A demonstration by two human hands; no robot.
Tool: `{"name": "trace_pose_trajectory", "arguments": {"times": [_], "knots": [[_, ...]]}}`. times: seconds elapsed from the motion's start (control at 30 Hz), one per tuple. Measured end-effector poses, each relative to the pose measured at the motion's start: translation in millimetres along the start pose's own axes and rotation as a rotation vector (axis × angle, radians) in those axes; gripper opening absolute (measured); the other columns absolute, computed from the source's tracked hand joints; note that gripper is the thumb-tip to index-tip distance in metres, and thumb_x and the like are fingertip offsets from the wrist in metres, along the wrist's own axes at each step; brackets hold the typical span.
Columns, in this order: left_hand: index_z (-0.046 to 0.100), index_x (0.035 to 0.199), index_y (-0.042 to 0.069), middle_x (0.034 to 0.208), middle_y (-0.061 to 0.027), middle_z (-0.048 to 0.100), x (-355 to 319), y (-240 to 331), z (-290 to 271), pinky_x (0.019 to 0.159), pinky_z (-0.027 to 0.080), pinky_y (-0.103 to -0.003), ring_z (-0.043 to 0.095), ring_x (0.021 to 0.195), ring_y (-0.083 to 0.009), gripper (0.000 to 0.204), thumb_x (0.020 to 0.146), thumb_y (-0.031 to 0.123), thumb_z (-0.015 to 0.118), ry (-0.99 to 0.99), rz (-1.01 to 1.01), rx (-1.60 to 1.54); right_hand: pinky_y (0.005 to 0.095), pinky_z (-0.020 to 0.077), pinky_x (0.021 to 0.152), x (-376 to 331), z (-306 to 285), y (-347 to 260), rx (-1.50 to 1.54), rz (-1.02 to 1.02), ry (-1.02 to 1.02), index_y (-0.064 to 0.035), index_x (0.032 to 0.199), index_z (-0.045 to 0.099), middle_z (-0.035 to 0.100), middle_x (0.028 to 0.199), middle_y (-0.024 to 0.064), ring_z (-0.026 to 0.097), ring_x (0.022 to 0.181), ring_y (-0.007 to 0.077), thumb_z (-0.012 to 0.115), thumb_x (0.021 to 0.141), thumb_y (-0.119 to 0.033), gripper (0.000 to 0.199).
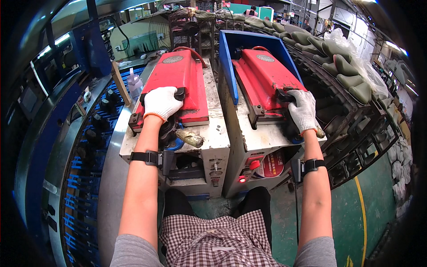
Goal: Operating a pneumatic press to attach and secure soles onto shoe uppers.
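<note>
Two machines with red covers stand side by side in front of me. My left hand (163,104), in a white knit glove, is closed round the black handle (179,94) at the near end of the left red cover (171,75). On the right machine, my gloved right hand (303,109) grips the black handle (284,94) of the right red cover (267,78). Both covers lie down on their machine bodies. Below the left hand, a worn, wrapped lever end (190,137) sticks out. A similar end (320,132) shows partly beside my right wrist.
A blue metal guard (227,66) surrounds the right cover. To the right, a rack (351,120) carries several green shoe-shaped pieces (344,66). On the left runs a blue conveyor (84,178) with dark pieces on it, and a bottle (134,83) stands nearby. Knobs (215,167) and a red switch (254,164) face me.
</note>
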State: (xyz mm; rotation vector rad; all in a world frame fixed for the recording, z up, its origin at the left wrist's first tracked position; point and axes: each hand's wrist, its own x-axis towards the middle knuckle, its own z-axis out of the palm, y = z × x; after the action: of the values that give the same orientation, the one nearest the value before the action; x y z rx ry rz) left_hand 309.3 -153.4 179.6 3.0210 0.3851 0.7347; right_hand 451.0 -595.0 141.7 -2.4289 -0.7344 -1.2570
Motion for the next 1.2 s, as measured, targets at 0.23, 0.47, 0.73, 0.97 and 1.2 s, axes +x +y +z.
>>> {"name": "trace_pose_trajectory", "arguments": {"times": [0.23,0.47,0.73,0.97,1.2], "knots": [[0.077,0.094,0.013,0.091,-0.0158,0.075,0.7,0.2,1.9,0.079,0.058,-0.046,0.073,0.091,-0.0375,0.032,0.081,0.041,0.07,0.009,0.01,-0.014,0.0453,0.0443,0.106,-0.2,-1.1,0.5,0.002,-0.001,0.005,-0.014,0.106,0.074,0.072,0.106,0.0086,0.064,0.111,0.0316,0.071,0.076,-0.01,0.031],[0.076,0.092,0.013,0.091,-0.0162,0.075,0.9,-1.0,4.0,0.078,0.058,-0.046,0.073,0.09,-0.038,0.031,0.081,0.041,0.069,0.017,0.012,-0.014,0.0454,0.0446,0.106,0.2,-1.5,0.6,0.0,-0.005,0.002,-0.0141,0.106,0.074,0.072,0.106,0.0083,0.064,0.111,0.0317,0.071,0.076,-0.01,0.031],[0.076,0.093,0.013,0.091,-0.0155,0.075,0.1,-1.5,2.8,0.078,0.057,-0.046,0.072,0.09,-0.0375,0.03,0.08,0.041,0.07,0.018,0.01,-0.018,0.0455,0.0435,0.108,-0.4,0.7,1.3,-0.011,0.001,-0.005,-0.0145,0.108,0.074,0.072,0.108,0.0083,0.063,0.113,0.0315,0.071,0.076,-0.01,0.032],[0.077,0.093,0.014,0.092,-0.0148,0.075,-0.2,-3.1,4.1,0.078,0.058,-0.046,0.073,0.091,-0.0369,0.031,0.081,0.041,0.069,0.041,0.026,-0.012,0.0457,0.0433,0.108,0.2,-0.2,-0.9,-0.007,0.002,-0.01,-0.0142,0.108,0.074,0.072,0.108,0.0083,0.063,0.113,0.0315,0.071,0.076,-0.01,0.032],[0.077,0.093,0.013,0.091,-0.0154,0.076,0.8,-1.7,3.8,0.078,0.058,-0.046,0.073,0.09,-0.0372,0.032,0.082,0.042,0.068,0.038,0.026,-0.001,0.0459,0.044,0.107,0.3,-0.9,-0.1,-0.005,-0.006,-0.003,-0.014,0.107,0.074,0.072,0.108,0.0086,0.064,0.112,0.0319,0.071,0.076,-0.009,0.032]]}}
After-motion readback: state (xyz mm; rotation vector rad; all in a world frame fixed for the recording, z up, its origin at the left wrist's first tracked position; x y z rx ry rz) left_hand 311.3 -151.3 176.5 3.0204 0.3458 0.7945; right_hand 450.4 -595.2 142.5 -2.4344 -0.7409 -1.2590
